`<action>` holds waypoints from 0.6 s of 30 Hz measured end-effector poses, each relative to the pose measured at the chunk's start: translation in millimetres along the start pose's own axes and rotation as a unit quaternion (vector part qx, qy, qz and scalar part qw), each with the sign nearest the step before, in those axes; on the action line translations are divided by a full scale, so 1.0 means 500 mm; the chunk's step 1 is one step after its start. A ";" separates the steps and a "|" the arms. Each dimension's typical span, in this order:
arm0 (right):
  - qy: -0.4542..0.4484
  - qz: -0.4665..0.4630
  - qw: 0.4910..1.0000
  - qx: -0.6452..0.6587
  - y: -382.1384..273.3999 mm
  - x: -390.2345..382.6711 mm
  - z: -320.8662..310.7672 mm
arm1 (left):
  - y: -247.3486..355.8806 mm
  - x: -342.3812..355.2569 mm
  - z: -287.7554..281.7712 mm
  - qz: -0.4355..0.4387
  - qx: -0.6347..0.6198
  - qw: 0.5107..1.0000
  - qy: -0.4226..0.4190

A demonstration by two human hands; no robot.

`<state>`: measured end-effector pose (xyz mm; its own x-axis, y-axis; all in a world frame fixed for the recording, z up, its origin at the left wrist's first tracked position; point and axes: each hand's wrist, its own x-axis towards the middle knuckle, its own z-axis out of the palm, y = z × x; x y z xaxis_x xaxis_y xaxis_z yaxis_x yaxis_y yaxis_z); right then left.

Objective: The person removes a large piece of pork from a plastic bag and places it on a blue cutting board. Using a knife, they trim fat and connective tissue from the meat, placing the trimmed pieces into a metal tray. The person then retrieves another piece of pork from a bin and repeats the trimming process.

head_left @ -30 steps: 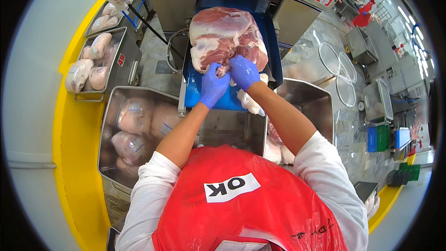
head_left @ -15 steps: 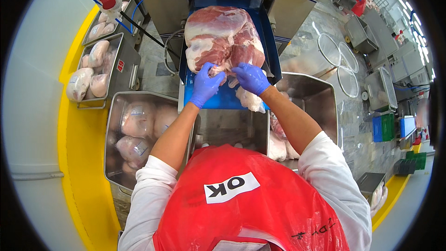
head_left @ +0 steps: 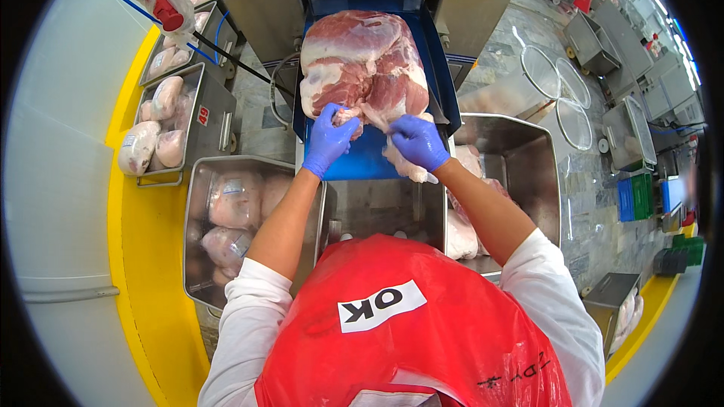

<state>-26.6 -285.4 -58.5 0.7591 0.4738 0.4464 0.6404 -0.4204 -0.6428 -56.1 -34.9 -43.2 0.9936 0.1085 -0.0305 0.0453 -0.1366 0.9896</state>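
A large slab of raw meat (head_left: 362,53), red with pale fat, lies on the blue chute (head_left: 354,168) of a metal machine. My left hand (head_left: 332,141), in a blue-purple glove, is closed on the slab's near end, its fingertips on a small pinkish-white part. My right hand (head_left: 418,141), gloved alike, is closed on a pale strip of meat. That strip stretches taut from the slab's near middle to my right fist. Below the fist hangs a whitish fatty piece (head_left: 406,166); whether it joins the strip is hidden by the hand.
The metal machine (head_left: 256,15) stands beyond the chute. Near left, a steel bin (head_left: 197,203) holds packed pale meat; another steel bin (head_left: 528,158) with meat stands right. A farther cart (head_left: 219,105) carries bagged meat. White round-rimmed containers (head_left: 539,75) stand at the right.
My right hand has moved slightly right and nearer to me, closing into a fist and drawing the pale strip out from the slab. My left hand has hardly moved.
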 end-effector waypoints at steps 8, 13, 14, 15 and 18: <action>0.156 0.176 0.966 0.103 -0.036 0.022 -0.023 | 0.001 -0.006 0.009 0.033 0.019 0.999 0.001; 0.176 0.156 0.969 0.073 -0.051 0.050 -0.023 | -0.004 -0.007 0.022 0.062 0.039 0.997 0.015; 0.183 0.111 0.975 0.064 -0.054 0.061 -0.024 | -0.005 -0.007 0.024 0.067 0.038 0.997 0.020; 0.185 0.083 0.978 0.052 -0.057 0.075 -0.025 | -0.005 -0.007 0.026 0.072 0.037 0.996 0.024; 0.107 0.150 0.961 0.207 -0.064 0.126 -0.024 | -0.001 -0.007 0.028 0.022 0.028 0.999 0.024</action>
<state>2.4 -251.5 -2.2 0.9376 0.1908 0.2908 0.3204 -0.1484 -0.9356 -58.0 -48.8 -45.8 0.9887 0.1487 0.0208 0.0089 -0.1968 0.9804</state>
